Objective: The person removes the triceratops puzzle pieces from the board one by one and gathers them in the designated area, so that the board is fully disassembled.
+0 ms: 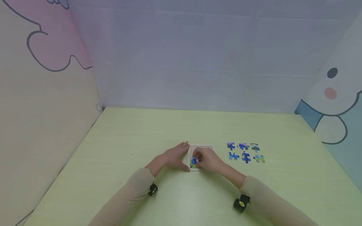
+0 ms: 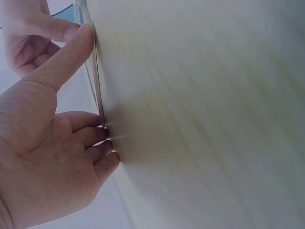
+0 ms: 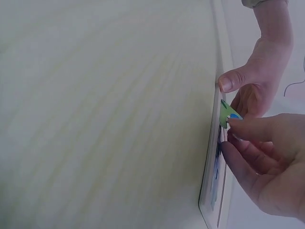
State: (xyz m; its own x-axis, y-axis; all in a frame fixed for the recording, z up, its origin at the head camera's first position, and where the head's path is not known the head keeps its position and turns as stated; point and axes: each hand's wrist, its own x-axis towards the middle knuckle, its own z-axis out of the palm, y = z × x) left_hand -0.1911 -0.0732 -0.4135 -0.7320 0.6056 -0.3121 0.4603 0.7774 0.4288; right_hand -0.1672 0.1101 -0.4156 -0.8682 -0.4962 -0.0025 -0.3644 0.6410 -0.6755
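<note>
My left hand rests along the left side of a small white puzzle tray, its thumb near the front corner and its fingertips by the back corner. Over the tray, my right hand pinches a green and blue jigsaw piece between thumb and fingers. That piece is tilted above the tray's front left corner in the right wrist view. More blue puzzle pieces show inside the tray beneath the right hand, which hides most of them in the head view.
To the right of the tray, several loose jigsaw pieces lie in two rows on the pale green table. A plain back wall and decorated side panels bound the table.
</note>
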